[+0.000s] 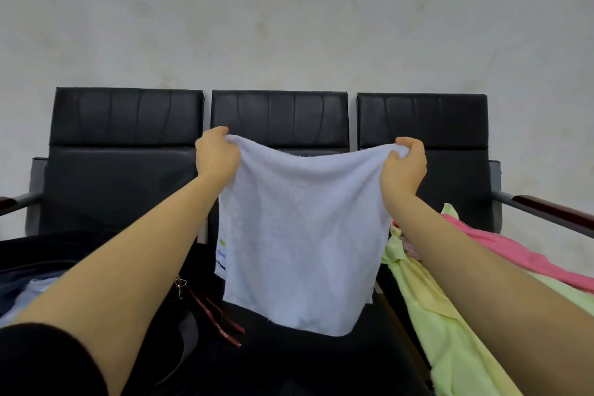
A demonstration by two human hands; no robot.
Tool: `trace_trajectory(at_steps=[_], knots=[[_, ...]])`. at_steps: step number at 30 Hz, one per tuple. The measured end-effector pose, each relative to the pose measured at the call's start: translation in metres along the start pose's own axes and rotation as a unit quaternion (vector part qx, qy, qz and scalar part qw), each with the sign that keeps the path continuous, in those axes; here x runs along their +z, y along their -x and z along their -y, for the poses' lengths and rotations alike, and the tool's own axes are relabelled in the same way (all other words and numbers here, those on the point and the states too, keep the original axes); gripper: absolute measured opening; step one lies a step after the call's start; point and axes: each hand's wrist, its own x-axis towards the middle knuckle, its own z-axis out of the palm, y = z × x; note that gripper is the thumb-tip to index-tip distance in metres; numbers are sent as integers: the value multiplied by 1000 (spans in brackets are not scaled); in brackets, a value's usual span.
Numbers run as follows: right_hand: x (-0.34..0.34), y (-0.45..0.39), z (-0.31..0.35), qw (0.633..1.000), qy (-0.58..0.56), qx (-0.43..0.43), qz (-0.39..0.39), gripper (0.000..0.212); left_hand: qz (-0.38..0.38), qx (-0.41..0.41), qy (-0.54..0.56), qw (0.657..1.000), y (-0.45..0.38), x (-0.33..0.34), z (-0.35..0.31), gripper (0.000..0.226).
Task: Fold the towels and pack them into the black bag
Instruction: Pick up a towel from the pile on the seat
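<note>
Soft, even light is falling with barely any shadows. Wide-angle distortion is bending the edges, and detail is looking slightly soft.

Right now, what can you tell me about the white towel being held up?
The white towel looks like soft, fuzzy terry cloth, roughly square. It hangs in the air in front of the middle black seat. The left hand grips one top corner and the right hand grips the other, so the top edge sags a little between them. Small green and blue markings show near its lower left edge. Its bottom edge reaches down to about the seat cushion; whether it touches is unclear.
</note>
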Motion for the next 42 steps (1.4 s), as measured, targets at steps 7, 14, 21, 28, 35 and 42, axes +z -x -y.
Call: trace_trajectory(at_steps=[7,14,21,28,35,42], knots=[[-4,-2,-6,995,85,-38,33,42,-26,-37,3,999,0,-2,0,35],[-16,-3,-18,966,248,-66,38,42,27,-57,16,998,4,2,1,39],[-16,-5,-20,967,247,-23,53,44,160,-51,-92,982,8,6,3,9],[-16,-7,-20,953,288,-40,79,42,90,74,-177,977,-1,11,22,36],[-16,-4,-24,932,348,-64,85,22,80,85,-211,970,-2,14,35,38],[-10,-6,-33,885,443,-136,56,12,49,68,-219,972,1,15,41,20]])
